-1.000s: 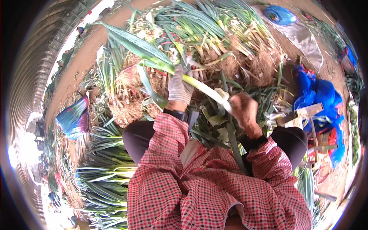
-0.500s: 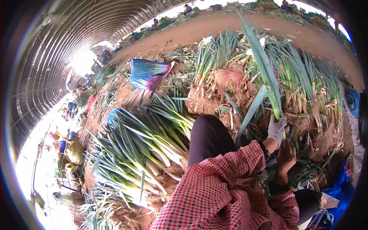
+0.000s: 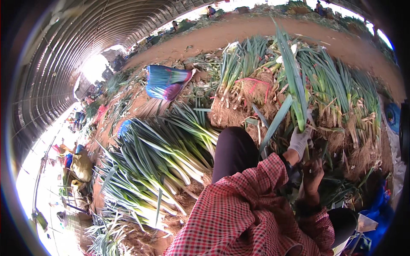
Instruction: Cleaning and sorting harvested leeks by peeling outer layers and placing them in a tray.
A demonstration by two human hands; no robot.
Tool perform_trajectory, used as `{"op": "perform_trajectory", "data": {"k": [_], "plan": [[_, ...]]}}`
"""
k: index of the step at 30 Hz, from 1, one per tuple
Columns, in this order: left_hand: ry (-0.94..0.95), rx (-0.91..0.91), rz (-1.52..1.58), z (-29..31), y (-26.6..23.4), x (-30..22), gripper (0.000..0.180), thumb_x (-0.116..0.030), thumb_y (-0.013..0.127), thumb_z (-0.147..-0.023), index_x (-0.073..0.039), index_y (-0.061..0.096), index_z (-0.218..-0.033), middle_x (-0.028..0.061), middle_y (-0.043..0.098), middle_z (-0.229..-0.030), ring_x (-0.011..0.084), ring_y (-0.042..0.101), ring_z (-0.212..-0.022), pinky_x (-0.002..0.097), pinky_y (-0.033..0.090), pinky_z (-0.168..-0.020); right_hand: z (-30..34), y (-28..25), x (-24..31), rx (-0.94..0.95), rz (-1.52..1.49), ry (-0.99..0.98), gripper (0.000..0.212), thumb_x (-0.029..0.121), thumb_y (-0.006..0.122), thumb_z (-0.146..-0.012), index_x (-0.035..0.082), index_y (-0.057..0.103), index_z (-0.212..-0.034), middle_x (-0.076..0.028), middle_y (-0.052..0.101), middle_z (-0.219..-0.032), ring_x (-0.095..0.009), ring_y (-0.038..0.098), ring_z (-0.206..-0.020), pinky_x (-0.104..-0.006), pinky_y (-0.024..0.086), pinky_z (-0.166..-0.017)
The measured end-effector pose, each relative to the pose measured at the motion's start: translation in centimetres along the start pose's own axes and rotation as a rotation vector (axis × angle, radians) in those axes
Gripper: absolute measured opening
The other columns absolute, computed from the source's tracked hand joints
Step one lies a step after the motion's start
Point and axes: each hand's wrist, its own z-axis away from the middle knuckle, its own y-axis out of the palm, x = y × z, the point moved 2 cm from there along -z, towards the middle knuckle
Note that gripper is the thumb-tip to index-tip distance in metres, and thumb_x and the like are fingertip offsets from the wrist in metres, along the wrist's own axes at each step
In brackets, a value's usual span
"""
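Leek (image 3: 296, 96) right of the knee (image 3: 234, 147), clasped by gloved left hand (image 3: 300, 140), right hand (image 3: 313, 176) nearby, hold unclear; probably light, leaves (image 3: 285, 55) easily creased, firmer stalk (image 3: 302, 124) best for gripping.

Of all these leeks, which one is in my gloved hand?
The leek gripped by your gloved left hand, its green end pointing away from you. Those in the left heap and the heap ahead are outside your grip.

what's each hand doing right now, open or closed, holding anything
Left hand: closed, holding a leek.
Right hand: fingers bent, by the leek's lower stem; whether it grips cannot be told.
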Motion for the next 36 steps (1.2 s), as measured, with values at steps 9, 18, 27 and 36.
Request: {"op": "perform_trajectory", "data": {"k": [9, 18, 27, 36], "plan": [[-0.035, 0.245, 0.082, -4.3, -1.7, -5.4, 0.030, -0.040, 0.059, -0.083, -0.015, 0.045, -0.077, -0.0087, 0.034, -0.054, 0.0057, 0.033, -0.041, 0.0221, 0.029, -0.037, -1.8, -3.8, 3.3, 0.524, -0.836, 0.116, 0.029, 0.002, 0.078, -0.058, 0.005, 0.050, -0.066, -0.003, 0.051, -0.070, -0.015, 0.052, -0.066, -0.0271, 0.043, -0.060], [0.627, -0.512, 0.209, -4.4, -3.1, -12.6, 0.029, -0.029, 0.060, -0.083, -0.010, 0.042, -0.095, 0.0036, 0.045, -0.064, 0.0137, 0.044, -0.044, 0.0293, 0.042, -0.037, -3.7, -8.1, -4.5, 0.280, 0.056, 0.296, 0.022, 0.010, 0.065, -0.075, -0.002, 0.059, -0.093, -0.010, 0.059, -0.087, -0.023, 0.058, -0.080, -0.0314, 0.046, -0.070], [0.233, -0.501, 0.057, 3.8, -1.5, 2.1, 0.028, -0.028, 0.065, -0.080, -0.009, 0.050, -0.093, 0.0008, 0.049, -0.069, 0.0118, 0.048, -0.059, 0.0277, 0.044, -0.053, 0.6, 3.3, -2.9, 0.105, 0.761, -0.166, 0.054, 0.027, 0.049, -0.083, -0.003, 0.037, -0.126, -0.019, 0.044, -0.125, -0.036, 0.042, -0.114, -0.0449, 0.032, -0.096], [-0.081, 0.133, 0.085, 4.4, -1.2, -4.9, 0.041, -0.048, 0.056, -0.083, -0.016, 0.039, -0.066, -0.0044, 0.031, -0.050, 0.0114, 0.031, -0.037, 0.0281, 0.031, -0.039, -0.5, 2.2, -1.0, 0.718, -0.340, 0.372, 0.040, 0.015, 0.060, -0.078, -0.001, 0.050, -0.113, -0.020, 0.058, -0.085, -0.027, 0.059, -0.073, -0.0307, 0.047, -0.067]]}}
